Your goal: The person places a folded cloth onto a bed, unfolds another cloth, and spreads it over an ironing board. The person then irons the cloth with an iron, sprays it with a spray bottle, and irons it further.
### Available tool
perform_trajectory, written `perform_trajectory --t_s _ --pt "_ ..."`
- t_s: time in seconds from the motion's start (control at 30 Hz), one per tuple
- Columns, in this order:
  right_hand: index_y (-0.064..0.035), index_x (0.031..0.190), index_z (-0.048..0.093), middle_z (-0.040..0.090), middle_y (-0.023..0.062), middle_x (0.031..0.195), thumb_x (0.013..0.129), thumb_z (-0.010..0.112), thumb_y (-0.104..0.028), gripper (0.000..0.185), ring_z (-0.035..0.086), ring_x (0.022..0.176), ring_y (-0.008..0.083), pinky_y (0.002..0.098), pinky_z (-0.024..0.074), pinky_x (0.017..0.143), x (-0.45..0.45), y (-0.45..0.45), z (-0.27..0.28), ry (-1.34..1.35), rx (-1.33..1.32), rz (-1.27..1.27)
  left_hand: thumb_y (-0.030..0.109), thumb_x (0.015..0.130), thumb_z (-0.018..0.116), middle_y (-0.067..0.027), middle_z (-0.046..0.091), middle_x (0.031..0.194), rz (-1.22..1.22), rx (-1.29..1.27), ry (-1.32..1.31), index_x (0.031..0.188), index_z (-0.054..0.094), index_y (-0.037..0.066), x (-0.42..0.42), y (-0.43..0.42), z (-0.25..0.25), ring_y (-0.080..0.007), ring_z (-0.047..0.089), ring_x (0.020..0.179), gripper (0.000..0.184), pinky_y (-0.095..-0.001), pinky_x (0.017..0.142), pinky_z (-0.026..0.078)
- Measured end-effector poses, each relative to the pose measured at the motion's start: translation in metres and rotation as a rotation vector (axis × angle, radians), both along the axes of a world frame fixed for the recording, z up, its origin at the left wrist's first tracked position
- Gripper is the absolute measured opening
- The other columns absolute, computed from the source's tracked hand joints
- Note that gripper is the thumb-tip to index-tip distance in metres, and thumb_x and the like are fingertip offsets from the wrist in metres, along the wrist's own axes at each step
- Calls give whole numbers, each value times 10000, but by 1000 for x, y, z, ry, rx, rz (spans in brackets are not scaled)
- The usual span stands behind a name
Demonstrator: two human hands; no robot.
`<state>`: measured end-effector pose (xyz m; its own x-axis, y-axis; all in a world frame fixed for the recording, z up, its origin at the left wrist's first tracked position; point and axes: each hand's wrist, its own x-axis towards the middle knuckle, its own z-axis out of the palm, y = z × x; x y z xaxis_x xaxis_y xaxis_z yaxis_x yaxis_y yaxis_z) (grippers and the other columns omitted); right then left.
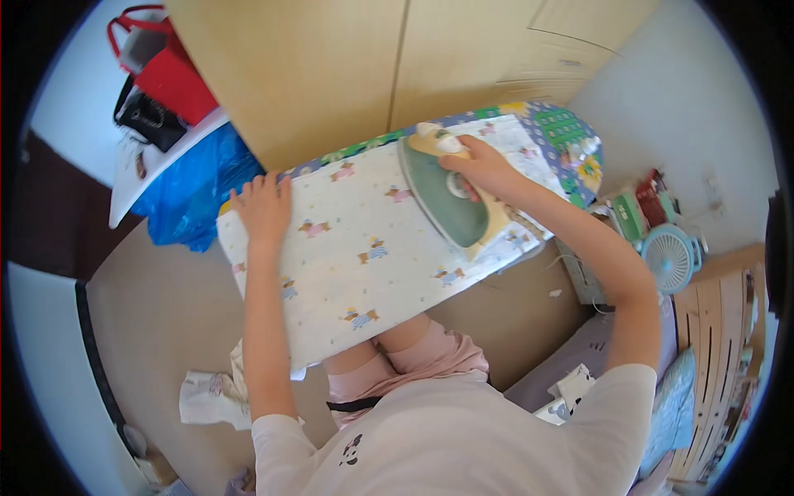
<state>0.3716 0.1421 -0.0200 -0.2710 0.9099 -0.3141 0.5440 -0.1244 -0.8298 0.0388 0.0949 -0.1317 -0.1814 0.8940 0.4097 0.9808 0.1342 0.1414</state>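
White cloth [331, 273] printed with small dogs lies spread over an ironing board [591, 153] that has a colourful patterned cover. My right hand [484, 169] is wrapped round the handle of a green and cream iron [451, 207], which rests on the cloth toward its right part. At the cloth's left end, my left hand [263, 202] lies flat with its fingers spread, near the board's far edge.
Wooden cabinets [331, 66] stand behind the board. At the left are a red bag [174, 78], a black bag [153, 120] and a blue plastic bag [198, 190]. A small fan [668, 258] stands at the right. White fabric [211, 399] hangs or lies low on the left.
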Motion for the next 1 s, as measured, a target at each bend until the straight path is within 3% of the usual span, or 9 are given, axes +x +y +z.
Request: perform_trajectory --t_s 0.4,0.47,0.57,1.0 --pt "24 1089 473 519 63 589 805 590 -245 408 484 395 144 275 412 430 0 -3 6 59 -22 61 314 929 423 -59 574 1020 79 -48 43 1046 595 123 1 2 -2 -248 500 1025 283 -558 995 262" --pt "26 1089 475 523 63 590 803 591 -250 415 491 400 143 274 414 438 -1 -3 8 13 -34 53 310 924 436 -62 554 1116 -127 63 -15 1143 581 162 5 1 2 -249 472 1101 301 -541 1018 244" --pt "27 1093 477 526 63 589 801 594 -253 422 498 403 144 277 410 431 -1 -2 6 23 -21 61 310 920 447 -62 526 1204 -311 -35 -6 1230 544 216 6 -2 7 -247 437 1165 338 -508 1042 224" --pt "23 1118 475 511 55 615 808 603 -263 441 488 436 124 261 404 397 -4 -3 7 19 -41 39 365 900 475 -89 527 1228 -278 -11 -68 1259 521 193 5 -2 4 -246 426 1200 401 -481 1060 208"
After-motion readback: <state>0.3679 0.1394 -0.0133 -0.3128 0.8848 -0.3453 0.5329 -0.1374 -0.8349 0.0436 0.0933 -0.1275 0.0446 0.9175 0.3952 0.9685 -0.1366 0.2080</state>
